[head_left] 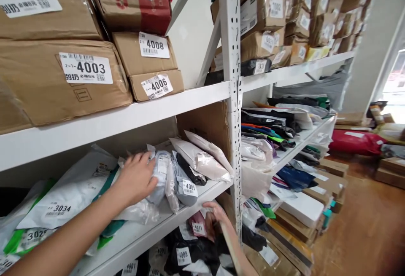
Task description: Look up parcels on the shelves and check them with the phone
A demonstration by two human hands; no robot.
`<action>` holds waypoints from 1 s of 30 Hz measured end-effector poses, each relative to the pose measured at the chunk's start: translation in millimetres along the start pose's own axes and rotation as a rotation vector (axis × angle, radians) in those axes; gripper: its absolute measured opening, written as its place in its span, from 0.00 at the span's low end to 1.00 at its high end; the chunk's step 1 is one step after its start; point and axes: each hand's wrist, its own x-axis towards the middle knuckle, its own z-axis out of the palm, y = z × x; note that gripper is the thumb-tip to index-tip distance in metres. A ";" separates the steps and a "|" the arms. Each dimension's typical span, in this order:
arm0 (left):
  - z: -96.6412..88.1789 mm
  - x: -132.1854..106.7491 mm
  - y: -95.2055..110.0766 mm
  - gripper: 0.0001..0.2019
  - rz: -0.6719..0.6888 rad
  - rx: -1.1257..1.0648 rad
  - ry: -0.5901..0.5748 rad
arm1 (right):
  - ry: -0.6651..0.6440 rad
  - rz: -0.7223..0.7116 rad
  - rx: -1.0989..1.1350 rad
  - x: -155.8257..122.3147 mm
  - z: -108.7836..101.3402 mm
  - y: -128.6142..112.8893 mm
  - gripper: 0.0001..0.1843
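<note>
My left hand (139, 177) rests on the plastic mailer parcels on the middle shelf, fingers spread over a pale grey-white parcel (162, 168). Just right of it stand a slim clear-wrapped parcel (171, 189) and a grey parcel labelled 4005 (190, 187). Left of that hand lies a white parcel labelled 3034 (60, 208). My right hand (217, 217) is below the shelf's front edge, its fingers curled around a thin pale-edged item (228, 240) seen edge-on; its kind I cannot make out. Close behind that hand is a pink parcel labelled 4011 (198, 226).
White metal shelf edge (158, 234) and a perforated upright post (232, 99) frame the parcels. Cardboard boxes (85, 82) fill the upper shelf. Black parcels (183, 250) lie below. More loaded shelves (284, 158) and boxes on the wooden floor (363, 208) stretch to the right.
</note>
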 end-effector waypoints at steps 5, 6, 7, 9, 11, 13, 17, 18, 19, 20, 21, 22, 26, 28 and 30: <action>12.6 6.2 76.0 0.27 -0.055 -0.090 0.046 | -0.112 0.035 0.014 29.4 7.2 -5.1 0.28; 19.4 6.9 86.9 0.28 -0.098 -0.072 0.067 | -0.143 0.061 0.018 35.9 8.4 -4.9 0.29; 26.2 7.1 95.2 0.27 -0.135 -0.066 0.090 | -0.177 0.086 0.023 41.8 8.9 -4.6 0.29; 38.4 6.3 104.7 0.22 -0.160 -0.095 0.129 | -0.253 0.121 0.045 51.8 7.4 -5.4 0.28; 47.3 4.9 107.3 0.15 -0.137 -0.167 0.148 | -0.336 0.146 0.077 61.6 3.0 -8.9 0.26; 53.3 4.1 106.9 0.12 -0.109 -0.237 0.188 | -0.434 0.183 0.102 73.4 -3.5 -14.3 0.27; 60.8 7.9 103.3 0.12 -0.160 -0.265 0.459 | -0.585 0.273 0.129 96.2 -15.9 -22.9 0.24; 62.8 10.5 101.8 0.13 -0.189 -0.262 0.540 | -0.597 0.284 0.139 98.0 -17.7 -23.0 0.22; 65.3 13.8 100.0 0.14 -0.218 -0.265 0.616 | -0.601 0.291 0.149 97.0 -18.6 -22.0 0.20; 68.3 17.6 98.1 0.15 -0.244 -0.277 0.683 | -0.601 0.294 0.159 93.2 -18.3 -19.8 0.19; 71.7 21.6 96.1 0.15 -0.263 -0.300 0.740 | -0.600 0.298 0.166 86.7 -16.8 -16.2 0.17; 75.3 25.4 94.1 0.16 -0.277 -0.337 0.792 | -0.606 0.307 0.169 78.4 -13.9 -11.3 0.17; 83.9 31.3 90.6 0.16 -0.319 -0.603 1.014 | -0.701 0.416 0.126 46.1 8.4 18.0 0.16; 79.9 22.9 92.5 0.17 -0.334 -0.766 1.132 | -0.699 0.425 0.128 42.4 20.3 31.4 0.16; 70.9 4.0 94.7 0.18 -0.382 -0.923 1.239 | -0.688 0.419 0.143 48.1 26.8 38.5 0.15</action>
